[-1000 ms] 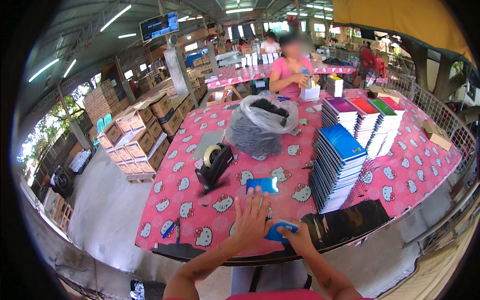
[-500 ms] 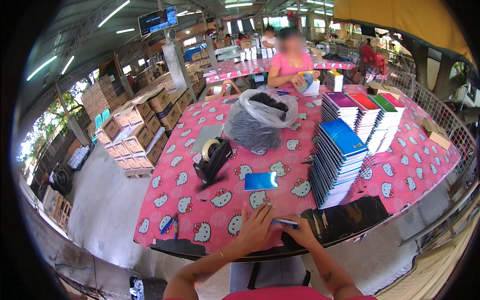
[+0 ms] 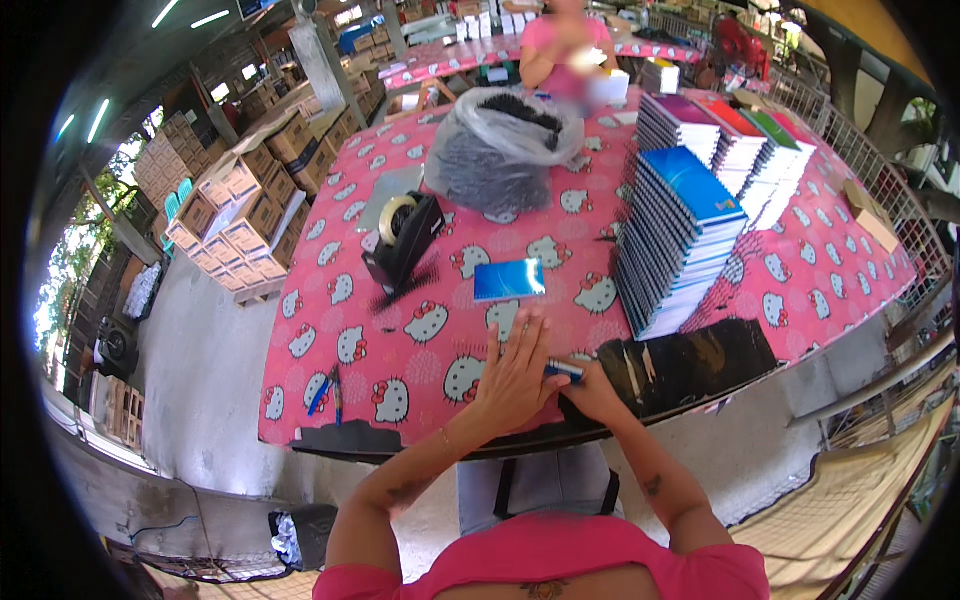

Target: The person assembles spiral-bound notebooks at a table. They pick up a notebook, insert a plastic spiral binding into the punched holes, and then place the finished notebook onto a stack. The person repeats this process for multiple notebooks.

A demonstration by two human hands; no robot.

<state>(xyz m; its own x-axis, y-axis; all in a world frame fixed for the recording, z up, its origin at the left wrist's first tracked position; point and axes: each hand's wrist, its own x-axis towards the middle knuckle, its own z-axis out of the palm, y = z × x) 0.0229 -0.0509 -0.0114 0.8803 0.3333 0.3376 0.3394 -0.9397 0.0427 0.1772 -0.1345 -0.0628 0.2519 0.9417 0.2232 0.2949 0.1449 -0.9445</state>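
My left hand (image 3: 512,372) lies over the front of the pink patterned table with its fingers stretched out. Close beside it, my right hand (image 3: 592,388) is closed on a slim blue-and-white object (image 3: 563,371). One end of that object lies behind my left hand, and its kind is unclear. A small blue notebook (image 3: 509,280) rests flat just beyond my left fingertips. Farther right rises a tall stack of blue spiral notebooks (image 3: 680,240). A black tape dispenser (image 3: 404,238) stands to the left, and blue pens (image 3: 328,394) lie near the table's front left.
A clear plastic bag of black material (image 3: 495,155) sits mid-table. Behind the blue stack are purple, red and green notebook stacks (image 3: 725,140). A dark worn board (image 3: 690,372) lies at the front edge. Across the table stands a person in pink (image 3: 545,60). Cartons (image 3: 245,235) are piled at left.
The view has tilted downward, so the table appears higher. My left hand now lies flatter and hides more of the slim object in my right hand. The person opposite has moved their hands.
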